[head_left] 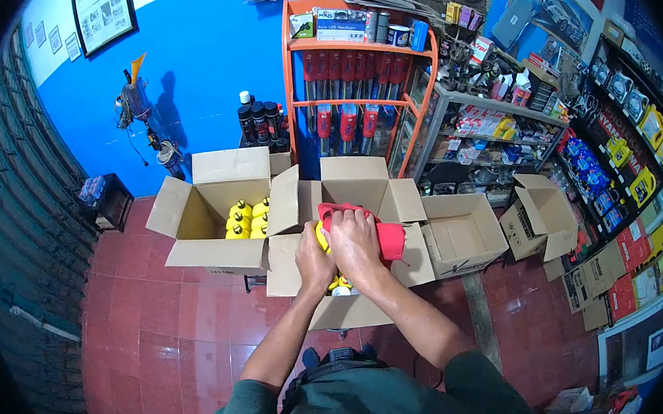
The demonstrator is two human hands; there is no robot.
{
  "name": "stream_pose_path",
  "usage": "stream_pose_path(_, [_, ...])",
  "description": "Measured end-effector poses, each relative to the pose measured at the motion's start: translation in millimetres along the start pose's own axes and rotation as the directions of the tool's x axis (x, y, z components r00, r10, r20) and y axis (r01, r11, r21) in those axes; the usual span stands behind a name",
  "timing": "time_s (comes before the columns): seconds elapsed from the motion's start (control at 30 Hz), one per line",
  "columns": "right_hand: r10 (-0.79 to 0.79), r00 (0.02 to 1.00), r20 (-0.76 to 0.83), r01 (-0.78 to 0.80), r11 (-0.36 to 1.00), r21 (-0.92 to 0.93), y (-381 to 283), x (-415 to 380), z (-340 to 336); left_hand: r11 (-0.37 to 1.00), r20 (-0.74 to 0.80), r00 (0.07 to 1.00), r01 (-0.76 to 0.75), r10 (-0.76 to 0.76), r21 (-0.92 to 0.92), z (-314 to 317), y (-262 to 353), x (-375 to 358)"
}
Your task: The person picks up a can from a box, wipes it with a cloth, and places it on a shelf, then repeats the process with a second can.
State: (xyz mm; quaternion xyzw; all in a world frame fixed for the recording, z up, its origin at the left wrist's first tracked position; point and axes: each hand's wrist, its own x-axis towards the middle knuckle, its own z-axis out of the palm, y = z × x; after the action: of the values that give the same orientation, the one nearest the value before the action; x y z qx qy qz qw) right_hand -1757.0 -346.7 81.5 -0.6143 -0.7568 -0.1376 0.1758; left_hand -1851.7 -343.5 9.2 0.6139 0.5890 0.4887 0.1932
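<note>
Above the middle open cardboard box (355, 311), my left hand (316, 259) is closed round a yellow bottle (321, 237). My right hand (355, 244) is closed on a red cloth (391, 241), which lies against the bottle's top and hangs to the right. Below my hands, inside the same box, yellow items and a white round top (341, 290) show in part. My hands and the cloth hide much of the bottle and the box's inside.
An open box (218, 251) at the left holds several yellow bottles (237, 220). Two more open boxes (466, 235) (539, 218) stand to the right. Behind are an orange rack (288, 78), a grey shelf unit (495, 104) and dark spray cans (259, 122).
</note>
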Motion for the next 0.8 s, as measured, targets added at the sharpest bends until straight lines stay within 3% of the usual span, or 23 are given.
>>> stream_pose_path(0.07, [0.010,1.000,-0.005,-0.010,0.999,-0.044,-2.6,4.5,-4.3,0.990,-0.024,0.990,-0.140,0.141,0.021,-6.0,0.6,4.2])
stream_pose_path(0.17, [0.013,1.000,0.014,-0.013,0.999,0.049,1.7,15.5,-20.7,0.979,-0.002,0.980,-0.198,0.198,0.042,-11.2,-9.3,3.4])
stream_pose_path(0.2, [0.052,0.997,0.057,-0.069,0.926,0.370,9.7,22.5,-30.3,0.979,-0.002,0.980,-0.198,0.198,0.043,-13.3,-13.9,3.7])
stream_pose_path(0.23, [0.075,0.991,0.111,-0.129,0.750,0.648,18.4,27.7,-36.6,0.997,0.075,0.994,-0.076,0.079,-0.033,-16.2,-19.1,3.7])
stream_pose_path(0.27, [0.180,0.967,0.180,-0.244,0.451,0.858,32.1,32.8,-21.3,0.994,0.158,0.987,0.050,-0.034,-0.098,-18.8,-25.5,5.0])
stream_pose_path(0.3, [0.289,0.898,0.331,-0.364,0.068,0.929,35.9,36.7,-13.8,0.994,0.158,0.987,0.048,-0.032,-0.095,-17.1,-38.1,8.2])
stream_pose_path(0.37, [0.502,0.850,0.161,-0.349,0.308,0.885,52.1,31.3,-7.7,0.875,0.239,0.957,0.255,-0.167,-0.412,-13.3,-57.6,15.9])
stream_pose_path(0.4, [0.503,0.850,0.159,-0.348,0.308,0.885,56.9,25.2,3.1,0.768,0.320,0.912,0.394,-0.257,-0.505,-27.9,-40.8,19.8])
stream_pose_path(0.43, [0.512,0.857,0.057,-0.309,0.422,0.852,59.9,15.6,18.2,0.606,0.405,0.878,0.471,-0.255,-0.641,-30.9,-39.5,23.9])
stream_pose_path(0.47, [0.512,0.858,-0.044,-0.275,0.529,0.803,63.5,3.9,37.2,0.535,0.447,0.854,0.516,-0.265,-0.669,-30.5,-48.2,27.3])
stream_pose_path(0.5, [0.453,0.891,-0.020,-0.291,0.606,0.740,67.6,-9.2,59.1,0.461,0.491,0.828,0.559,-0.271,-0.689,-28.8,-60.8,31.4])
stream_pose_path(0.57, [0.251,0.956,0.153,-0.280,0.619,0.734,72.0,-33.0,88.1,0.417,0.562,0.802,0.589,-0.200,-0.692,-33.5,-65.0,34.2])
stream_pose_path(0.63, [0.181,0.914,0.363,-0.405,0.448,0.797,49.5,-47.6,62.2,0.302,0.639,0.755,0.649,-0.147,-0.698,-45.4,-50.0,33.7])
stream_pose_path(0.67, [0.179,0.851,0.493,-0.525,0.273,0.806,42.2,-55.2,61.0,0.275,0.656,0.734,0.676,-0.175,-0.683,-48.0,-40.4,33.8])
stream_pose_path(0.8, [0.037,0.748,0.662,-0.639,0.310,0.704,35.3,-73.1,43.7,0.158,0.677,0.736,0.668,0.003,-0.727,-56.9,-26.7,30.8])
